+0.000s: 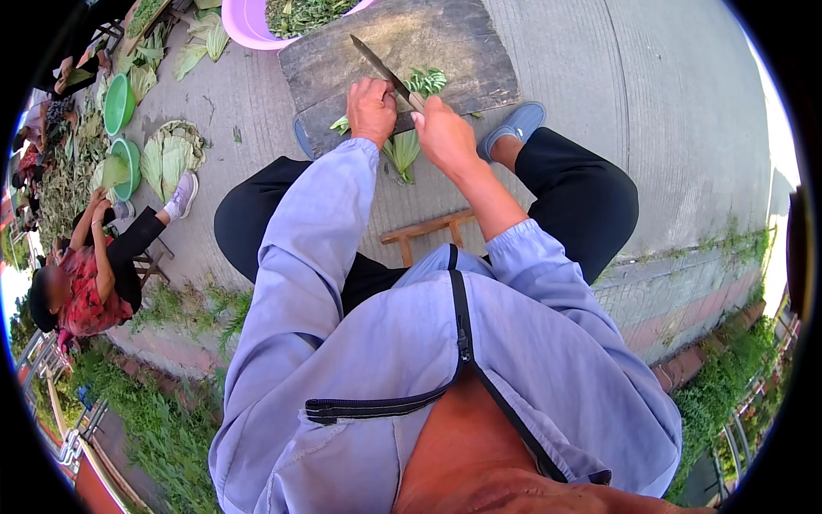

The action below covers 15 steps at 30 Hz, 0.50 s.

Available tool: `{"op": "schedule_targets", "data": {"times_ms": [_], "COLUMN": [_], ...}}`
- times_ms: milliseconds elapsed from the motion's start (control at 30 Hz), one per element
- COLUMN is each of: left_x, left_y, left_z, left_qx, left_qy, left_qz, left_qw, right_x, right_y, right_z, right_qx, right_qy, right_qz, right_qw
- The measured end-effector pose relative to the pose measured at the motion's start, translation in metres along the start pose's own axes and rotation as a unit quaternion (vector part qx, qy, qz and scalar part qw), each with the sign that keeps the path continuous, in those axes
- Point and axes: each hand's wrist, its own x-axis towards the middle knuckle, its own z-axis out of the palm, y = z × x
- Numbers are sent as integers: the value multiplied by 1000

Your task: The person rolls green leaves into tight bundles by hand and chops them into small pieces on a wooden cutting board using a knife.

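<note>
My right hand (445,135) is closed around the wooden handle of a long knife (382,67). Its dark blade points up and to the left across a worn wooden board (330,64). Beside the blade, my left hand (372,110) presses with curled fingers on leafy greens, mostly hidden under it. Pale leaf stalks (341,125) stick out at its left, and a broad green leaf (402,152) hangs over the board's near edge. Cut green strips (426,82) lie on the board just right of the blade.
A pink basin (244,26) of chopped greens stands behind the board. Green basins (119,104) and big cabbage leaves (171,158) lie to the left, where a seated person (90,287) handles leaves. A wooden stool (428,230) is between my legs.
</note>
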Motion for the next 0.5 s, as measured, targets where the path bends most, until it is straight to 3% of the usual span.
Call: {"op": "schedule_targets", "data": {"times_ms": [500], "left_x": [-1], "left_y": [-1], "left_z": [1], "left_qx": [-8], "left_qy": [8], "left_qz": [14], "left_qw": [1000], "right_x": [14], "right_y": [-10], "right_z": [3], "right_qx": [10], "right_qy": [-8], "right_qz": [1], "right_qw": [1000]}}
